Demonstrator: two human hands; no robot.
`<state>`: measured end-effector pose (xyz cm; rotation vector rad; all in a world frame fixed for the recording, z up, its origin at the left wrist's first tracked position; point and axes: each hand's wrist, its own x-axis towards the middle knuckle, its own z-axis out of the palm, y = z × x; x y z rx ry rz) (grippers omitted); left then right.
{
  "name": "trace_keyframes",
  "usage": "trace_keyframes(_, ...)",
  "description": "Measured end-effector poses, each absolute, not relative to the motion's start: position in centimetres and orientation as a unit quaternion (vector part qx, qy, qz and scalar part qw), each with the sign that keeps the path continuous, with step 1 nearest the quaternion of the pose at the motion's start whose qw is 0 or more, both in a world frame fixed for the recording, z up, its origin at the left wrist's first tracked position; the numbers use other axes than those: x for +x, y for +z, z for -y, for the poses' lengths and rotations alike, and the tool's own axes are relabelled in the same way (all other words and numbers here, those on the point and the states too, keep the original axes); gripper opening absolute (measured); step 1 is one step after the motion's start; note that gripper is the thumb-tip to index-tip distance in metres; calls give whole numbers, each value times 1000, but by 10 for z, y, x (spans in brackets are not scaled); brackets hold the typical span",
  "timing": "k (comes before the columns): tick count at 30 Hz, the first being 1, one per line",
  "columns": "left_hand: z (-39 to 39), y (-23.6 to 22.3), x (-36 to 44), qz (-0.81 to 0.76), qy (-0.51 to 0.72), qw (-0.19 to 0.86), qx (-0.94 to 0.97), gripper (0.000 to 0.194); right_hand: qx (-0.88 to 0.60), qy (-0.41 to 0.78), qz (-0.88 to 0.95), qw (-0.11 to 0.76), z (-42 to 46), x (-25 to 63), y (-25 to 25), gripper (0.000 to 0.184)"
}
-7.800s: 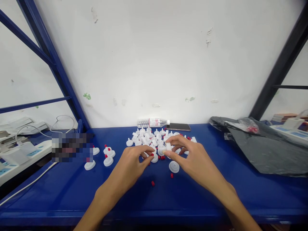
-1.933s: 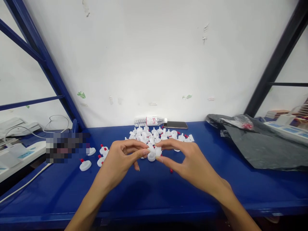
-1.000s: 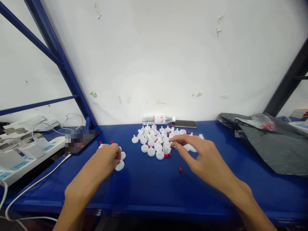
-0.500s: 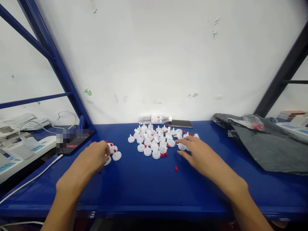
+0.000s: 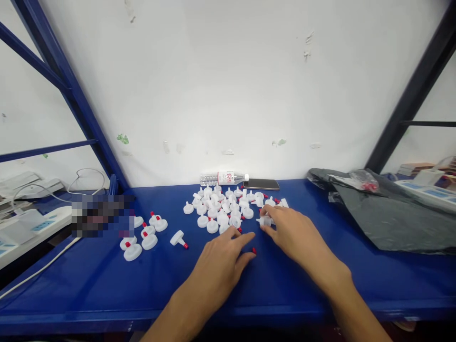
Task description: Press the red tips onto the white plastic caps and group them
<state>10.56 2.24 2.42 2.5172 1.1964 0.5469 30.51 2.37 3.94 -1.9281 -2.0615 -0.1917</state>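
Observation:
My left hand [image 5: 223,259] is open in front of the pile, with thumb and forefinger apart. Beside its thumb tip, a small red tip cap [image 5: 254,250] lies on the blue table; whether they touch I cannot tell. Between the thumb and fingers of my right hand [image 5: 292,232] is a white nozzle cap [image 5: 265,220], its spout pointing left. Many white nozzle caps [image 5: 213,225] and loose red tips are heaped behind my hands. On the left stand several white caps with red tips fitted [image 5: 149,241]. One more red-tipped cap [image 5: 177,237] rests on its side.
A clear bottle [image 5: 228,178] lies by the wall, next to a dark phone [image 5: 261,184]. To the right is a dark plastic bag [image 5: 377,218]. Power strips [image 5: 53,221] and a white cable [image 5: 42,270] run along the left. Blue posts [image 5: 76,102] frame the table.
My left hand has left the red-tipped caps and moved right to the loose red tip. A red-tipped cap now lies on its side there. My right hand has closed around a white nozzle cap.

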Motion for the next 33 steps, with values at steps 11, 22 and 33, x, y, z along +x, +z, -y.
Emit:
trace_keyframes(11,-29,30,104,-427,253,167,852,9,-622,16,723,301,-20,300,51,21)
trace_keyframes(22,-38,68,70,-460,408,316,722,12,-493,177,740,422,-3,289,68,19)
trace_keyframes(33,-28,71,81,-438,443,311,718,12,-456,265,737,424,-1,292,72,24)
